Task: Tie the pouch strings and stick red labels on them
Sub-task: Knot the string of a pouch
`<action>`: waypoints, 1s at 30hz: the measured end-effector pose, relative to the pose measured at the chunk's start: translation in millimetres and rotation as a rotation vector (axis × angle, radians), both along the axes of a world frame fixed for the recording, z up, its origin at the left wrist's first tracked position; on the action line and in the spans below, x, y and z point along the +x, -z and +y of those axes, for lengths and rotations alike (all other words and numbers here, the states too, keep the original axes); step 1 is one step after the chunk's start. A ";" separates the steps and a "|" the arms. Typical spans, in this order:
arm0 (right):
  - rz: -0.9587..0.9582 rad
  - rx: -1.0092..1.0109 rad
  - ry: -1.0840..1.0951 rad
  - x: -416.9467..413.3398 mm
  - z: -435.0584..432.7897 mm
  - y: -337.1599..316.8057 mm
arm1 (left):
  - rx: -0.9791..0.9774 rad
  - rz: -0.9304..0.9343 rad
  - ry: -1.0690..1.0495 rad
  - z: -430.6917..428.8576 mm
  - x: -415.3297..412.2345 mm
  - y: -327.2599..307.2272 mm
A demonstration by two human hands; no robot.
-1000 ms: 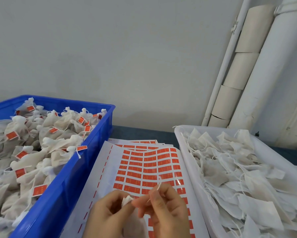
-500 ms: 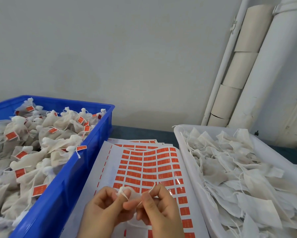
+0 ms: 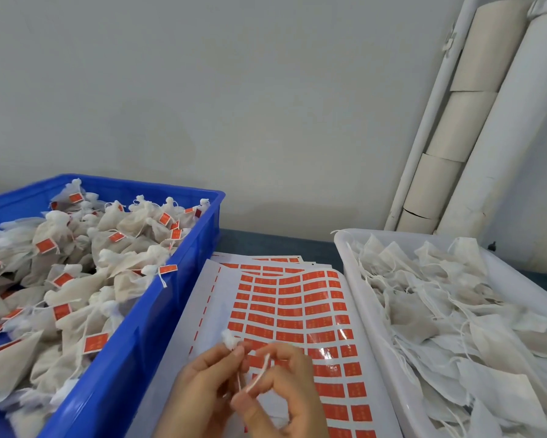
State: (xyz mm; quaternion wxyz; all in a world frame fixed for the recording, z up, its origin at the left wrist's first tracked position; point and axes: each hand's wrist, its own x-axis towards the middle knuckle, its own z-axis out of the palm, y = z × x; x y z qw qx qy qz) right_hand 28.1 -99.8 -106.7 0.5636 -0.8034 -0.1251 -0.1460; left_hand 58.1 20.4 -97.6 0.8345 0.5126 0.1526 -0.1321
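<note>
Mid-knot over the label sheet — left hand pinching the pouch at its gathered neck, right hand pinching the string. No label on it yet. Blue bin heaped with labelled ones; white tray full of untied ones — plenty left.

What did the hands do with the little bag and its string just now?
The right hand pulled the string down: it stuck up above the fingers, now it runs low across them, beside the left hand. The left hand still pinches the pouch by its bunched top. The blue crate, white tray and label sheet stayed put.
</note>
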 end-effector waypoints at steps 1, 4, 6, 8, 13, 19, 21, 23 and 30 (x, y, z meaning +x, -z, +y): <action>0.019 0.023 0.003 3.4 -2.6 -0.8 | -0.028 0.023 0.038 1.0 -0.6 -1.8; 0.165 0.067 -0.167 15.3 -20.5 -7.7 | -0.077 0.029 0.236 4.6 -2.9 -6.6; 0.239 0.075 -0.337 20.2 -33.4 -11.1 | -0.066 -0.003 0.352 6.5 -4.6 -9.3; 0.295 0.103 -0.467 19.7 -38.8 -13.9 | -0.038 -0.026 0.416 7.0 -5.3 -14.2; 0.361 0.061 -0.462 17.6 -42.1 -17.7 | 0.059 -0.049 0.413 14.0 0.1 -18.4; 0.392 -0.016 -0.215 24.4 -44.0 -8.1 | 0.595 -0.234 0.221 -6.2 -7.9 -2.6; 0.397 -0.010 -0.156 25.1 -41.8 -6.5 | 0.776 -0.357 0.133 -8.5 -6.1 4.0; 0.382 -0.013 -0.110 25.8 -39.9 -4.7 | 1.001 -0.500 0.127 -7.4 -7.4 7.5; 0.263 0.027 -0.035 24.8 -30.8 1.5 | 1.459 -0.782 0.215 -10.9 -12.3 5.2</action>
